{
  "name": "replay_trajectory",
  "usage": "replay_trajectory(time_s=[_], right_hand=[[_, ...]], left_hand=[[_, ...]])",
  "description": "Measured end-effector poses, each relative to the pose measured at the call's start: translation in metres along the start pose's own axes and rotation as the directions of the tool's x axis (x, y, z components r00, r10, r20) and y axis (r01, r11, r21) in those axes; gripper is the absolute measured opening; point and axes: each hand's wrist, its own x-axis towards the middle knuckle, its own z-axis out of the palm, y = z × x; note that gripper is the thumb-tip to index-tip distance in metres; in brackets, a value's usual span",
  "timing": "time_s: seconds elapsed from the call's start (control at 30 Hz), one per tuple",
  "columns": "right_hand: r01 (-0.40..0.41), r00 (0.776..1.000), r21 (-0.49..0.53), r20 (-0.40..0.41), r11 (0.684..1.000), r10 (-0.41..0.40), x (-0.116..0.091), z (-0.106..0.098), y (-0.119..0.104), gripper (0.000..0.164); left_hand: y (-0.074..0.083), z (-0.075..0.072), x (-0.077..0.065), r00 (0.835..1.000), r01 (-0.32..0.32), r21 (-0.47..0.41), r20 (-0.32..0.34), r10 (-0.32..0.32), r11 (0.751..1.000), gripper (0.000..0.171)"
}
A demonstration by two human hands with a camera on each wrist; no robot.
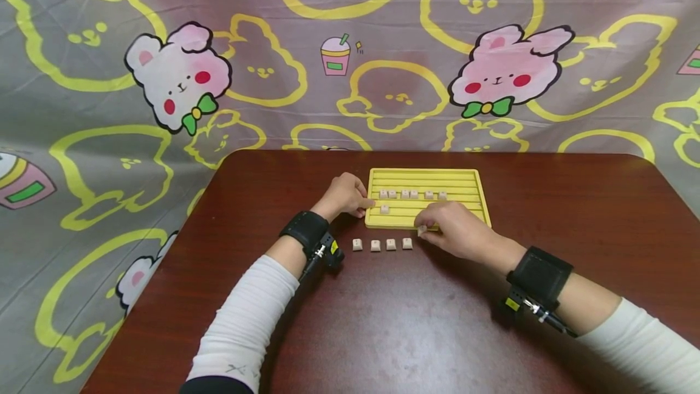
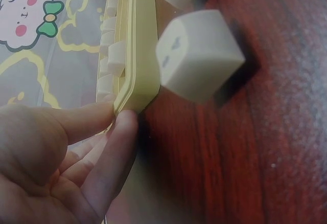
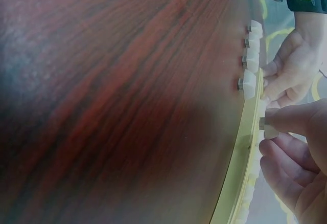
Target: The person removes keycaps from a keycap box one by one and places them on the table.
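A yellow ridged tray lies on the table, with several white keycaps along one ridge and a single keycap lower at the left. My left hand pinches the tray's left edge between thumb and fingers; the left wrist view shows this grip at the tray corner. Over the tray's front edge, my right hand pinches a keycap between thumb and fingertips. In front of the tray stands a row of several loose keycaps, spaced slightly apart.
The dark red-brown table reflects light in its middle. Behind it hangs a grey cloth printed with yellow outlines and rabbit faces. Black straps with small cameras sit on both wrists.
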Motion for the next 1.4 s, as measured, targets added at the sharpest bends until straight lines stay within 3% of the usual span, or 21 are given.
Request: replay_trajectory(time_s=[1.4], right_hand=[[0.006, 0.999, 0.021, 0.048, 1.0, -0.007, -0.011, 0.008, 0.0, 0.015]], left_hand=[[-0.002, -0.001, 0.0, 1.0, -0.01, -0.011, 0.007, 0.01, 1.0, 0.019]])
